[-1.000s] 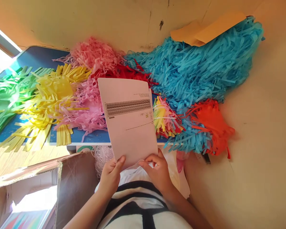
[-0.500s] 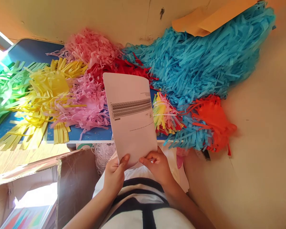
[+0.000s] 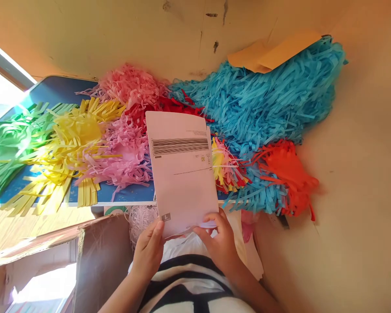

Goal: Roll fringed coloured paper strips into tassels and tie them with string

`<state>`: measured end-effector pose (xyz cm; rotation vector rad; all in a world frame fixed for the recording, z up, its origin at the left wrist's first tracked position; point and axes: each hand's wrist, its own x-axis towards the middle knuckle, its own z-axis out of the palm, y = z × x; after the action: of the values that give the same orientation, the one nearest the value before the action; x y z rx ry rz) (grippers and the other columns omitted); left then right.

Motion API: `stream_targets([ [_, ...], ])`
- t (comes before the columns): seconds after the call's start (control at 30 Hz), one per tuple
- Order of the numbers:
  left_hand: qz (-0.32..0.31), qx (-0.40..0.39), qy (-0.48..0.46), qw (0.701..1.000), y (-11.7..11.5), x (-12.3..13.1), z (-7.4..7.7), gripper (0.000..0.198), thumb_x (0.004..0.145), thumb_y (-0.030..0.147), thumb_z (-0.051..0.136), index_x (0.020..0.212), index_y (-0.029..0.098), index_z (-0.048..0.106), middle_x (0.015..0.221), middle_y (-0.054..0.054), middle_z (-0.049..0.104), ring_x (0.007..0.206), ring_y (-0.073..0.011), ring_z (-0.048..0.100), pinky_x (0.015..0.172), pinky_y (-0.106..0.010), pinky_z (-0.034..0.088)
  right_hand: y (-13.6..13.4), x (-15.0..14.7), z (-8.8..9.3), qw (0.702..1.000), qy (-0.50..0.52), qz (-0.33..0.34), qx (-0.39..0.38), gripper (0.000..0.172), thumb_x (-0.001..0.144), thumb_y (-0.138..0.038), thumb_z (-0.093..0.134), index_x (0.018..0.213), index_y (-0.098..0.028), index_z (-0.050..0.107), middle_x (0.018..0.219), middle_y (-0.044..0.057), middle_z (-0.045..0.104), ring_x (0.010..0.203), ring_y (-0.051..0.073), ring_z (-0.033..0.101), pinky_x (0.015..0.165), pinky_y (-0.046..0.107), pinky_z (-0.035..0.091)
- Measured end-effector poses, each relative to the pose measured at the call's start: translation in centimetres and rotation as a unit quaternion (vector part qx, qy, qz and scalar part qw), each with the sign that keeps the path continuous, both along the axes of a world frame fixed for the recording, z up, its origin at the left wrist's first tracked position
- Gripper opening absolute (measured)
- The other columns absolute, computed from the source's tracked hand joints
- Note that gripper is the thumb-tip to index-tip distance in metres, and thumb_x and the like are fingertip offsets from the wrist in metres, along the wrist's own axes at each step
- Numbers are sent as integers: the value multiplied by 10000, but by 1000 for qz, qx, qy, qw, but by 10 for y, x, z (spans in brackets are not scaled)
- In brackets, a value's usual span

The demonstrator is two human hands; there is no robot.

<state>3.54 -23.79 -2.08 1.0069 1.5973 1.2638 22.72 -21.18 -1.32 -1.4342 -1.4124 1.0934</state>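
The left hand (image 3: 148, 252) and right hand (image 3: 220, 243) now pinch, fingers (image 3: 158, 231) closed, the white printed paper sheet (image 3: 182, 174) nearer its bottom edge than before.

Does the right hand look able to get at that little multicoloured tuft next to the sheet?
Probably yes: the multicoloured tuft lies uncovered just beyond the right hand, with nothing between them, though that hand is busy pinching the white sheet.
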Motion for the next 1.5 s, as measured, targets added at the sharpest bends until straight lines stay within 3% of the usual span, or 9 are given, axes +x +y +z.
stream_targets([
  [0.13, 16, -37, -101, 994, 0, -5, -8, 373, 884, 516, 559, 918, 196, 746, 807, -86, 745, 723, -231, 682, 644, -310, 579, -10, -1, -4, 993, 111, -10, 25, 646, 823, -296, 741, 1389, -255, 433, 1319, 110, 571, 1102, 235, 617, 865, 333, 542],
  [0.2, 25, -51, -171, 984, 1, -1, -6, 370, 877, 527, 566, 939, 207, 740, 814, -81, 747, 696, -226, 681, 612, -311, 578, -11, -2, -6, 986, 162, -3, 34, 689, 858, -299, 708, 1454, -260, 365, 1414, 125, 510, 1250, 263, 543, 972, 385, 511],
  [0.3, 22, -65, -232, 970, 4, 8, 0, 369, 855, 547, 583, 898, 213, 736, 777, -74, 740, 677, -225, 675, 584, -308, 571, -10, -2, -10, 979, 198, -11, 35, 626, 856, -332, 712, 1418, -244, 451, 1422, 129, 520, 1256, 285, 549, 975, 399, 524],
  [0.43, 11, -51, -176, 983, 5, 15, 5, 380, 859, 538, 580, 867, 194, 740, 693, -57, 699, 665, -208, 640, 640, -292, 560, -7, -4, -15, 975, 213, -55, 21, 605, 826, -345, 736, 1371, -219, 506, 1386, 134, 559, 1199, 284, 597, 956, 398, 542],
  [0.7, 28, 3, 3, 1000, 9, 19, 21, 389, 865, 467, 551, 647, 181, 700, 564, 3, 551, 544, -132, 453, 623, -234, 500, -6, -19, -14, 960, 250, -120, -48, 855, 699, -280, 831, 1425, -222, 383, 1340, 133, 580, 1148, 272, 615, 978, 447, 515],
  [0.87, 34, 16, 61, 997, 2, 21, 7, 380, 892, 400, 522, 598, 180, 621, 562, 13, 525, 547, -134, 455, 583, -226, 455, -6, -28, -10, 935, 310, -154, -80, 965, 691, -245, 827, 1480, -337, 279, 1454, 90, 478, 1192, 246, 587, 988, 442, 507],
  [1.03, 20, 24, 73, 997, -4, 24, -3, 376, 918, 373, 490, 612, 178, 587, 589, 9, 559, 550, -133, 470, 535, -219, 413, -6, -36, -3, 911, 370, -160, -92, 1011, 706, -225, 812, 1510, -366, 216, 1436, 79, 497, 1225, 243, 562, 1054, 500, 444],
  [1.5, 20, 43, 85, 995, -8, 27, -8, 385, 962, 354, 461, 643, 179, 588, 600, 21, 554, 557, -121, 474, 537, -217, 395, -5, -34, 0, 904, 390, -150, -90, 978, 722, -165, 780, 1494, -375, 218, 1460, 72, 462, 1246, 241, 547, 1076, 525, 418],
])
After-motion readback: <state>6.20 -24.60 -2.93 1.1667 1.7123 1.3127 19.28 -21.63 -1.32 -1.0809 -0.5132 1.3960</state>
